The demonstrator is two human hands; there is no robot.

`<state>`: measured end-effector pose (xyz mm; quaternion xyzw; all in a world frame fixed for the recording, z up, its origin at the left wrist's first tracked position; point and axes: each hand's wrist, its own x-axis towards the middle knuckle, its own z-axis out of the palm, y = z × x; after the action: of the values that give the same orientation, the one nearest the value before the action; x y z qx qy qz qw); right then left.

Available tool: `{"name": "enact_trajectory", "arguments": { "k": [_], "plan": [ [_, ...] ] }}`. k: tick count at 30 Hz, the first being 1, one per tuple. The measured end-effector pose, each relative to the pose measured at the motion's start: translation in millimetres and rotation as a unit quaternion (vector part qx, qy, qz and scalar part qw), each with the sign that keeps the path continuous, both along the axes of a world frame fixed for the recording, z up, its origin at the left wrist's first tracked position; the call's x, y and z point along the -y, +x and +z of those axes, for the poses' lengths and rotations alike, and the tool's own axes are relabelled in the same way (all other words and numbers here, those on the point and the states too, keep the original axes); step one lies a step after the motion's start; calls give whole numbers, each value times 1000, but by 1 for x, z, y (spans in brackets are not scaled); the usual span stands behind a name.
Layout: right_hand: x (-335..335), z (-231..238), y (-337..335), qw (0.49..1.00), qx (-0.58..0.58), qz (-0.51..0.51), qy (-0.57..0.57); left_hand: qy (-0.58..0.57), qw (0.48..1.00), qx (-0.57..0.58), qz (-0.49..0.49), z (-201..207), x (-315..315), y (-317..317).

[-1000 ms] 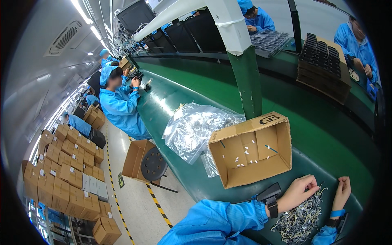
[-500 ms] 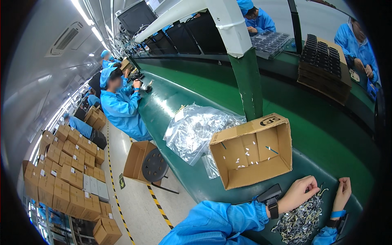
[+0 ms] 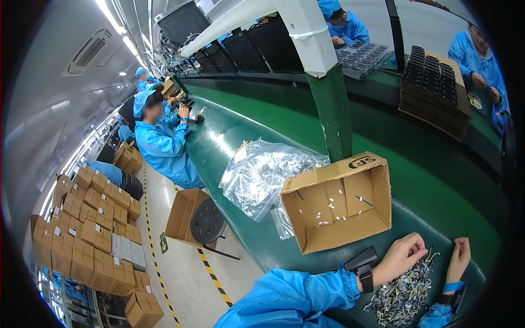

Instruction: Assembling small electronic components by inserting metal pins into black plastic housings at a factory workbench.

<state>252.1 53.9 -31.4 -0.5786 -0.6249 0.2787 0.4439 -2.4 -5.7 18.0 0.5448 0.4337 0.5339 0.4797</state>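
A pile of small dark, silver and cream strip-like parts [image 3: 400,295] lies on the green bench at the lower right. Over the upper edge of that pile is my left hand [image 3: 400,258], its fingertips pinched together; whatever is between them is too small or hidden to name. My right hand [image 3: 458,261] is just right of the pile, fingers curled and drawn together, and I cannot see what they hold. Beyond my left hand, an open cardboard box [image 3: 342,227] tilts toward me, with several small white pieces and two thin blue-green strips inside.
Clear plastic bags [image 3: 257,177] of small parts lie left of the box. A green post [image 3: 332,115] rises behind it. Stacked black trays [image 3: 432,79] stand at the far right. Co-workers in blue sit along the benches; a black stool [image 3: 208,221] stands on the floor at left.
My left hand has shifted very slightly, with its fingers still pinched. My right hand stays in place. The co-worker at the far right has moved their head and hands a little.
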Motion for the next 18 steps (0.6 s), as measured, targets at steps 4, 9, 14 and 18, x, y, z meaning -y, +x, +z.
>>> {"name": "enact_trajectory", "arguments": {
  "k": [4, 9, 14, 18],
  "plan": [
    [-3, -2, 0, 1000, 6, 4, 12, -9, 1000, -4, -2, 1, -1, 0],
    [1, 7, 2, 1000, -12, -4, 11, 3, 1000, 3, -7, 1, -1, 5],
    [11, 23, -16, 995, 70, -55, 42, -25, 1000, -6, 1, -2, 2, 5],
    [17, 45, -38, 990, 113, -64, 49, -45, 999, -21, 15, 0, 8, -5]
  ]
}}
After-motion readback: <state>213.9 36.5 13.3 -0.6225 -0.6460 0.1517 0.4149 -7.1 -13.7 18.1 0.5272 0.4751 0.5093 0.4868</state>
